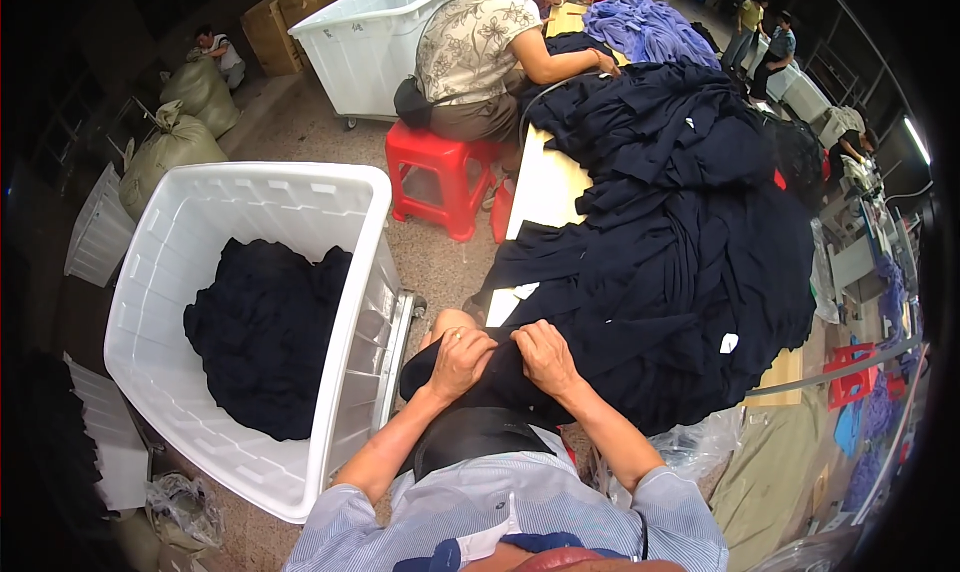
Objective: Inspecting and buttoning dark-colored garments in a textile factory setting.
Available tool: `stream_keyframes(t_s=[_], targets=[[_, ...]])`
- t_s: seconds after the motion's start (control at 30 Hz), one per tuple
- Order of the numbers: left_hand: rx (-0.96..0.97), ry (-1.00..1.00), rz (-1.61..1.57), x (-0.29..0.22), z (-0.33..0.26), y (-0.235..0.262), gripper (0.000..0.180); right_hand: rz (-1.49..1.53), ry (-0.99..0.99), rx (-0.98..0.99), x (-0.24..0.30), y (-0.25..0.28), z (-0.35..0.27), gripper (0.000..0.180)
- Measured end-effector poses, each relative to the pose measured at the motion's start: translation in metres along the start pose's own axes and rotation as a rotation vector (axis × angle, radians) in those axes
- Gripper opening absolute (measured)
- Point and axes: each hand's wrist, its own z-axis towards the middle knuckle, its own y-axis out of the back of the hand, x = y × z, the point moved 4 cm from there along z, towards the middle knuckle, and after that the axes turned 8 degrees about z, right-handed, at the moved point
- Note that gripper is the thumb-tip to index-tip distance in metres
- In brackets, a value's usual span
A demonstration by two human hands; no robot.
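Observation:
My left hand (463, 361) and my right hand (546, 356) are close together over my lap. The fingers of both are closed in a pinch on the edge of a dark navy cloth garment (500, 380). Part of it hangs over my lap, and its far side merges with a large heap of dark navy garments (665, 222) on a pale wooden table (547, 184). Small white tags show here and there on the heap. What lies exactly between my fingertips is too small to make out.
A white wheeled bin (345, 347) with dark garments (268, 332) inside stands at my left. Ahead, a person (480, 52) sits on a red plastic stool (436, 177), one hand at the heap. Behind are another white bin (365, 52) and purple garments (650, 30). Sacks (172, 157) stand far left.

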Motion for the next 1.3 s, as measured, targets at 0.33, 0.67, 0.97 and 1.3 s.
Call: stream_keyframes(t_s=[0.33,0.67,0.97,1.3], targets=[[-0.025,0.121,-0.075,0.014,-0.009,-0.005,0.02,0.091,0.127,0.067,0.058,-0.013,0.007,0.031],[0.169,0.253,-0.329,0.037,-0.009,0.009,0.017,0.251,0.101,0.066,0.047,-0.018,-0.003,0.025],[0.01,0.306,-0.226,0.034,-0.005,0.014,0.017,0.156,0.113,0.068,0.052,-0.022,0.0,0.023],[0.126,0.349,-0.306,0.036,-0.011,0.018,0.019,0.189,0.059,0.068,0.04,-0.032,0.004,0.027]])
